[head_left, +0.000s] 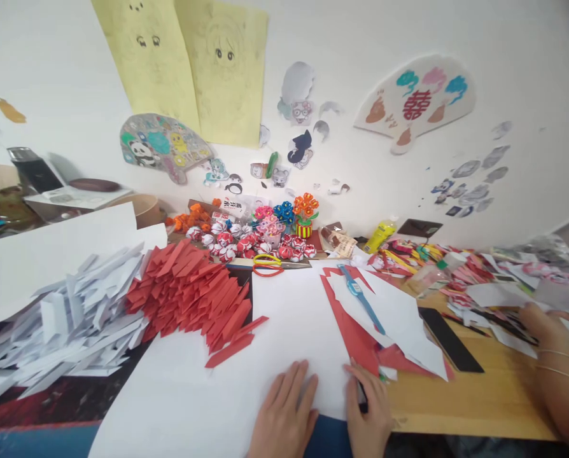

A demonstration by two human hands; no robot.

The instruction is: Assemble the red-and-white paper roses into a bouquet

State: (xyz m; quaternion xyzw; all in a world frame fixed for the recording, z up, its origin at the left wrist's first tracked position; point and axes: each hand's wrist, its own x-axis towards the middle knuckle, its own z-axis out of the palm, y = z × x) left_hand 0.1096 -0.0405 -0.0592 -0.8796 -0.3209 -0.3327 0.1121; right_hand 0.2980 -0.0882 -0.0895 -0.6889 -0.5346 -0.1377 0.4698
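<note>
A large white sheet of paper [294, 318] lies in front of me. My left hand [287, 407] rests flat on its near part, fingers stretched forward, holding nothing. At the sheet's right edge, my right hand [368, 407] has its fingers curled around a small black object [362, 395], whose kind I cannot make out. Folded red paper strips [189, 286] are heaped on the sheet's left side, a few lying loose toward the middle. Beyond my right hand, red paper [339, 312] lies under white paper pieces [399, 312], topped by a blue digital watch [361, 299].
A pile of folded white strips [84, 312] stands at the left. Paper flowers [246, 242] and a striped pot [304, 229] line the wall. A black phone-like slab [449, 339] lies on the wooden table. Another person's arm [559, 375] reaches in at the right.
</note>
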